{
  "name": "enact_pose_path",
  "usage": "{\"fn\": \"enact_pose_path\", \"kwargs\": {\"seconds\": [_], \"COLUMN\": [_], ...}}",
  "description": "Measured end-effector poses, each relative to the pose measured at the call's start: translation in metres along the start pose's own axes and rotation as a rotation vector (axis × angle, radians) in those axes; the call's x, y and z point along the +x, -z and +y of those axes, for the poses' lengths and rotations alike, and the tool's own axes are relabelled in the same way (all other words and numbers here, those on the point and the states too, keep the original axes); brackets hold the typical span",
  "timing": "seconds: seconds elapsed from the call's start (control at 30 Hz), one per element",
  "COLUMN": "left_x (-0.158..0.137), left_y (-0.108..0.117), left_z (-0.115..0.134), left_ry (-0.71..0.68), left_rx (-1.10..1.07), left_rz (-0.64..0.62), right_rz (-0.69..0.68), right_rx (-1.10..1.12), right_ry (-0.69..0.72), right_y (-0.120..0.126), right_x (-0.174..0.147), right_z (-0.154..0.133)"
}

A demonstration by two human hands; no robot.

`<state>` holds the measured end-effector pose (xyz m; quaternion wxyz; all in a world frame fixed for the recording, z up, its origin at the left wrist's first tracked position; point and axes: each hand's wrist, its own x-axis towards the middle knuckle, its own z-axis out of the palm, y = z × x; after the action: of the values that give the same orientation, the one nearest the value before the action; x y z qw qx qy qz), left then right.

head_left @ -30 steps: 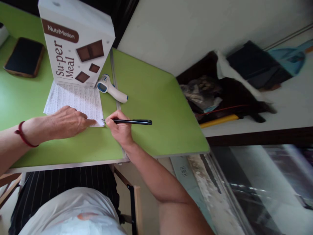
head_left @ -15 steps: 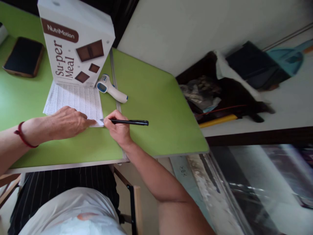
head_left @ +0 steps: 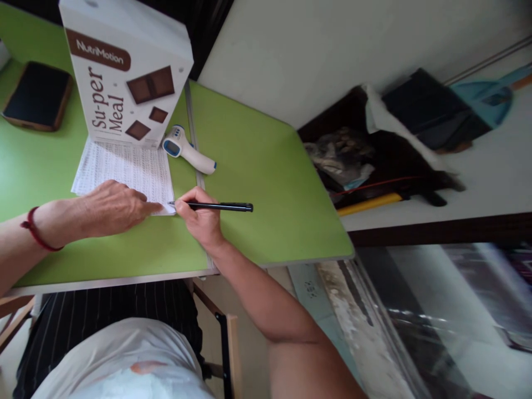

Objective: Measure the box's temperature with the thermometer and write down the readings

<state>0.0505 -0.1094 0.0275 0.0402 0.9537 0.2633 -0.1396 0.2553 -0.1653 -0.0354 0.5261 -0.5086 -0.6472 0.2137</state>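
Note:
My right hand (head_left: 201,219) is closed round a black pen (head_left: 226,206), held nearly level. The pen's tip meets the lower right corner of a sheet of paper (head_left: 137,166) covered in dense rows of small writing. My left hand (head_left: 116,205), with a red cord bracelet at the wrist, lies across the sheet's lower edge. Its index finger stretches out toward the pen tip, and the hand holds nothing; its other fingers are partly hidden. Behind the paper a white NutriMotion box (head_left: 128,77) stands upright. A white and blue infrared thermometer (head_left: 189,152) lies right of the paper.
The green table (head_left: 266,166) has a metal seam and a rounded right corner. A black-topped, brown-sided object (head_left: 37,97) lies at the left. Beyond the table's right edge are a dark shelf with crumpled plastic (head_left: 343,155), a yellow bar (head_left: 369,204) and a blue scoop-shaped thing (head_left: 484,102).
The view has shifted very slightly. Both hands keep almost the same place, with the pen tip still at the paper's lower right corner.

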Motion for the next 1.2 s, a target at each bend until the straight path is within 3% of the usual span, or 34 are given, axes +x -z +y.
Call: {"fn": "enact_pose_path", "kwargs": {"seconds": [0.6, 0.77, 0.9, 1.03, 1.1, 1.2], "left_x": [0.0, 0.0, 0.001, 0.003, 0.002, -0.005], "left_y": [0.002, -0.001, -0.004, -0.005, -0.001, 0.009], "left_z": [0.001, -0.002, -0.005, -0.017, -0.03, -0.058], "left_ry": [0.006, 0.0, -0.037, -0.073, 0.008, 0.368], "left_rx": [-0.05, -0.079, -0.058, -0.254, -0.384, -0.464], "left_rz": [0.011, 0.053, 0.083, 0.182, 0.239, 0.373], "right_rz": [-0.009, 0.068, 0.01, -0.03, -0.012, -0.086], "right_rx": [0.018, 0.02, -0.063, -0.286, -0.438, -0.599], "right_ry": [0.006, -0.045, -0.057, 0.057, 0.112, 0.176], "right_y": [-0.001, 0.003, 0.017, 0.024, 0.021, 0.013], "right_x": [0.0, 0.001, 0.027, 0.067, 0.078, 0.077], "right_z": [0.001, -0.004, -0.019, -0.021, -0.016, -0.009]}}
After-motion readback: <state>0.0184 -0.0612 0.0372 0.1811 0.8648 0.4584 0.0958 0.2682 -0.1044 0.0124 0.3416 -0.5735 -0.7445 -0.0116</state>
